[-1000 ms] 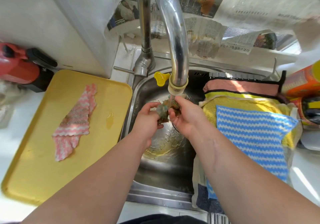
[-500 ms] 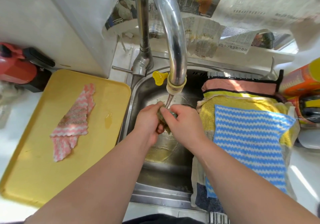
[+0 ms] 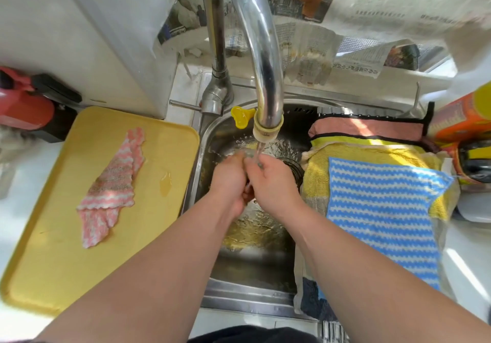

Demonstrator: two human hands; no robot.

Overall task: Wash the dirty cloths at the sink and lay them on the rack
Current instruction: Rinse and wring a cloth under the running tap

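Note:
My left hand and my right hand are pressed together over the steel sink, under the water running from the tap. A small dirty cloth is squeezed between my palms and almost wholly hidden by them. A pink and white striped cloth, soiled with brown, lies on the yellow tray to the left. On the rack at the right lie a blue and white striped cloth, a yellow cloth under it and a pink cloth behind.
Murky yellowish water pools in the basin. The tap's lever sticks out left of its base. A red container stands at the far left. An orange bottle stands at the far right. Newspaper hangs behind the sink.
My hands have closed tighter around the small cloth, which showed between my fingers a second ago and is now hidden. They shifted a little lower under the stream.

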